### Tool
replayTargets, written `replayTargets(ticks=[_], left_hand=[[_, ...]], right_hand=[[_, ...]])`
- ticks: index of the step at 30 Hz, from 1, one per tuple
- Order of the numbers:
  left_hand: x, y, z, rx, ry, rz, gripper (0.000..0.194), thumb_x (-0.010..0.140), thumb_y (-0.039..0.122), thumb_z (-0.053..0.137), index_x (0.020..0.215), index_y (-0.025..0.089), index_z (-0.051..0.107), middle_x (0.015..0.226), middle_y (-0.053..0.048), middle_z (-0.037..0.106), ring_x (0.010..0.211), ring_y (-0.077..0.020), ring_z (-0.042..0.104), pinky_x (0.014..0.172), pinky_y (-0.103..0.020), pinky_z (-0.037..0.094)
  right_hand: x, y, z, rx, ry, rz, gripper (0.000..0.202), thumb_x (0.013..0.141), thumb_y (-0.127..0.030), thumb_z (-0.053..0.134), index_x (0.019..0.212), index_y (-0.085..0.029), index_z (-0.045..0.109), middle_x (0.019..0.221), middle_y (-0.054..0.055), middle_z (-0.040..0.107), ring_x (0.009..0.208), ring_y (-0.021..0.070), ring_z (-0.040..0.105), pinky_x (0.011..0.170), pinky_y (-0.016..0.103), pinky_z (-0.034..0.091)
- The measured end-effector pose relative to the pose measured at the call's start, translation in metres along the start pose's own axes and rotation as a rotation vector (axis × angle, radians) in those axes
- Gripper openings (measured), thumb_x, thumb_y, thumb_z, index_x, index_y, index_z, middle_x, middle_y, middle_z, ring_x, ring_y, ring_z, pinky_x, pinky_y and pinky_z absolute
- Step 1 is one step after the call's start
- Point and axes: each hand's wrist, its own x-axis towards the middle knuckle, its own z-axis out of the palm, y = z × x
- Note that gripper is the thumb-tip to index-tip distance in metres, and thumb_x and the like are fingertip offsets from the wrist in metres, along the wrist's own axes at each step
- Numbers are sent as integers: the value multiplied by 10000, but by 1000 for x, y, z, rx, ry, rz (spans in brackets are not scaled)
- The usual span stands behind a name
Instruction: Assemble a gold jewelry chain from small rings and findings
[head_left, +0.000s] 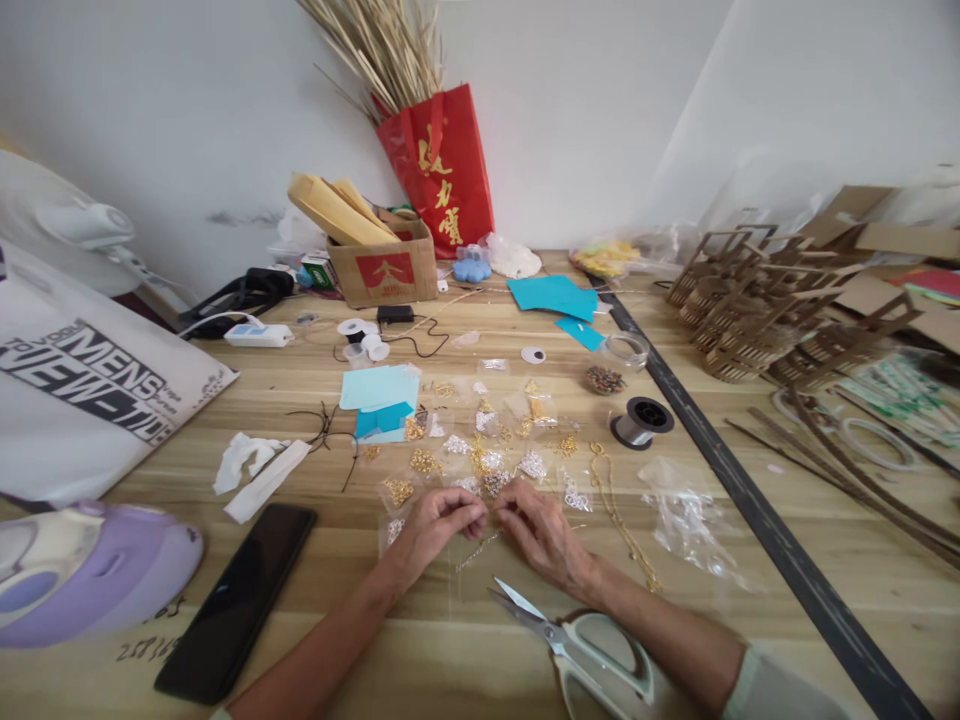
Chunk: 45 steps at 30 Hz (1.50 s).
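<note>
From where I stand, both hands meet low over the wooden counter (427, 665), nearly touching at the fingertips. The left hand (441, 518) is curled in, its thumb pressed against the forefinger; whatever it may be pinching is too small for me to make out. The right hand (541, 530) bends toward it, knuckles up, and I can't tell whether its fingertips are closed on anything. A fine silver-coloured chain (478, 552) lies just below the gap between them.

Beyond the fingers spread little heaps, among them a gold-coloured pile (426, 461) and a silver-coloured pile (532, 463). Scissors (556, 636) with pale handles lie near the right forearm, blades slightly parted. A gold-coloured chain (616, 516) trails down to the right of that hand, between it and a crumpled clear bag (686, 510). A spool of wire (641, 424) stands farther back. Over on the left, a black phone (236, 600) lies slantwise beside a purple-and-white appliance (112, 570). A red bag (450, 165) of dry stalks leans against the wall.
</note>
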Motion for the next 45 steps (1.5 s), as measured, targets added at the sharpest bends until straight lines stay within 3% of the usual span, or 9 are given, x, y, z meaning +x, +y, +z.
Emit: replayTargets(ticks=[45], left_hand=[[-1, 1, 1, -28, -24, 4, 296, 728, 416, 675, 660, 129, 662, 626, -33, 657, 607, -147, 585, 613, -254, 473]], right_hand=[[1, -1, 1, 4, 1, -8, 139, 962, -188, 413, 885, -201, 527, 782, 29, 555, 691, 148, 525, 636, 265, 448]])
